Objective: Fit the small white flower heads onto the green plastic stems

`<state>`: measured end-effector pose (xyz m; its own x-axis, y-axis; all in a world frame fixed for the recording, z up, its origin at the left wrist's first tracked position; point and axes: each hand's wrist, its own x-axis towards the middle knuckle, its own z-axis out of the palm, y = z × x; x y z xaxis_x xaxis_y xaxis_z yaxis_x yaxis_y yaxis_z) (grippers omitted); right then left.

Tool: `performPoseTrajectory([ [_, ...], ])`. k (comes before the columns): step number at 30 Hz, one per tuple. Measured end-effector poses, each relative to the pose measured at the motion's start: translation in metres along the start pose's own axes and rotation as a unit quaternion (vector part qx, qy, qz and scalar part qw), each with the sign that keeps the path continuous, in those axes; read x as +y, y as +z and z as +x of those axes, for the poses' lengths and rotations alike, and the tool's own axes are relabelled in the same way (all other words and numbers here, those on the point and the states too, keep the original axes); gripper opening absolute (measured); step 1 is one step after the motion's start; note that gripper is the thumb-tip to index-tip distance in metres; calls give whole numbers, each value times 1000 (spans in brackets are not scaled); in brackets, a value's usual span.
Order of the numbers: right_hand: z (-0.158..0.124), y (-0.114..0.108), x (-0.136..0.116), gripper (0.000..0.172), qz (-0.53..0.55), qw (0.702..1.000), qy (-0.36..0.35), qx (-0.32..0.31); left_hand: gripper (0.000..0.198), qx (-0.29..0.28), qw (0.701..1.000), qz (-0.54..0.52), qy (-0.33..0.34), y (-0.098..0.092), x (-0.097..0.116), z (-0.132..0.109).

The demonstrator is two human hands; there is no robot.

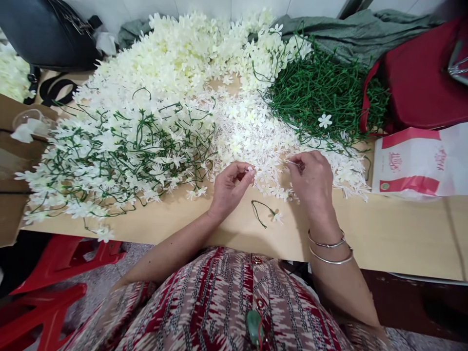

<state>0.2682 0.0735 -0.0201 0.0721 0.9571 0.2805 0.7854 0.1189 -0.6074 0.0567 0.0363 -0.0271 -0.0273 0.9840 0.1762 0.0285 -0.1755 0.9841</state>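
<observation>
Thumb and fingers of my left hand [232,187] pinch a small white flower piece [251,169] at the edge of the white heap. My right hand [313,178] is closed in a pinch over the white stamens [272,163]; a thin pale piece shows at its fingertips. Between and below the hands, a green stem with a white flower [272,212] lies on the table [369,231]. Left of my hands spreads a pile of white flowers on green stems [120,156]. A heap of bare green stems [318,87] sits behind my right hand.
Cream petals [175,53] are heaped at the back. A red bag [424,78] and a white-and-red paper bag [409,163] stand at the right. At the left are a black bag [54,36], a cardboard box [12,161] and red stools [62,258].
</observation>
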Motion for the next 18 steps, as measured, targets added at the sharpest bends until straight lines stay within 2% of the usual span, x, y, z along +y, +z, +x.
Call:
performPoseTrajectory([
  [6, 4, -9, -3, 7, 28, 998, 21, 54, 26, -6, 1000, 13, -3, 0, 3, 1],
  [11, 2, -11, -17, 5, 113, 989, -18, 94, 25, 5, 1000, 15, 12, 0, 0, 1],
  [18, -3, -6, -28, 6, 180, 978, -91, 46, 24, 9, 1000, 4, -25, -1, 2, 0],
])
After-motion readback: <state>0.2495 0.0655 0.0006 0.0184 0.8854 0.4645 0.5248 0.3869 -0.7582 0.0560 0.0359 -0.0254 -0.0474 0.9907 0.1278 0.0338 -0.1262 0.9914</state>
